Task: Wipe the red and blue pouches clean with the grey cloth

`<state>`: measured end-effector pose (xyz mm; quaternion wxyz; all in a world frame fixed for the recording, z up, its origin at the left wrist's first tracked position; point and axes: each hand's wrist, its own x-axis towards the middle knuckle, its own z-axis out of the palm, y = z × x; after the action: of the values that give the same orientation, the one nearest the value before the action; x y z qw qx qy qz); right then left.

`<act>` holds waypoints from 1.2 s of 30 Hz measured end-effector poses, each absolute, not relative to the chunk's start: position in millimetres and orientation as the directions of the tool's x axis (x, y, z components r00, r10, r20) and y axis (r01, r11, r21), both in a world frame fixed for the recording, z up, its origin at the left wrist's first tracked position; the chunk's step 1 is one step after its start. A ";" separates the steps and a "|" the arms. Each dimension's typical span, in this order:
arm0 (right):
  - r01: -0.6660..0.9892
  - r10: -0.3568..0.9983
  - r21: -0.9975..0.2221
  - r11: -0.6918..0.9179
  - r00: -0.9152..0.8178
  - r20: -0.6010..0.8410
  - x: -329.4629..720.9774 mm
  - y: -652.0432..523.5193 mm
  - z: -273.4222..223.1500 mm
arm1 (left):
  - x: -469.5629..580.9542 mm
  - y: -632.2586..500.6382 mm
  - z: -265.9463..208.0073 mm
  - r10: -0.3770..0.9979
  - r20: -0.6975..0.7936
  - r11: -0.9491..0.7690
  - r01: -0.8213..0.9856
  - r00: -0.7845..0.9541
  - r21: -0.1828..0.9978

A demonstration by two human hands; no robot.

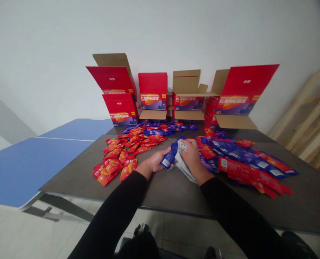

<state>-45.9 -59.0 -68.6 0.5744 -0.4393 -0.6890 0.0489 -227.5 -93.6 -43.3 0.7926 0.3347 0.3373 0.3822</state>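
Observation:
My left hand (157,160) is closed on the lower end of a blue sachet (169,157), tilted up to the right above the dark table. My right hand (190,153) grips a crumpled grey-white cloth (181,161) against the sachet's upper end. The cloth's loose part hangs down onto the tabletop. Left of my hands lie scattered red sachets (112,166) with orange fruit printed on them. To the right, blue sachets (234,153) and long red sachets (253,173) are piled in overlapping strips close to my right forearm.
Red cartons stand along the back, among them a left carton (120,109), a middle carton (153,90) and a right carton (235,97) with flaps spread. More blue sachets (160,132) lie before them. A blue table (54,162) adjoins at left; wooden planks (305,108) lean at right.

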 end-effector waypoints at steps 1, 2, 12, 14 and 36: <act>0.546 0.663 -0.579 0.605 0.057 0.746 -45.3 -57.4 -69.3 | -228.6 -93.3 -43.0 0.834 -0.282 0.485 -0.385 0.474 0.785; 0.545 0.665 -0.587 0.599 0.070 0.744 -44.7 -55.7 -70.1 | -229.9 -92.9 -42.4 0.836 -0.285 0.486 -0.391 0.469 0.782; 0.568 0.682 -0.584 0.580 0.055 0.730 -44.9 -51.9 -78.2 | -242.4 -89.2 -25.5 0.916 -0.185 0.378 -0.612 0.356 0.694; 0.569 0.682 -0.574 0.589 0.030 0.730 -47.0 -53.7 -79.5 | -242.2 -87.0 -25.3 0.934 -0.206 0.352 -0.648 0.293 0.675; 0.631 0.725 -0.516 0.579 -0.110 0.679 -62.7 -66.5 -73.9 | -204.0 -19.2 8.9 0.921 -0.383 0.275 -0.572 -0.075 0.773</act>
<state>-62.7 -66.5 -73.9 0.4867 -0.4562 -0.7434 0.0485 -204.0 -19.2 8.9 0.6531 0.1899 0.4595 0.5712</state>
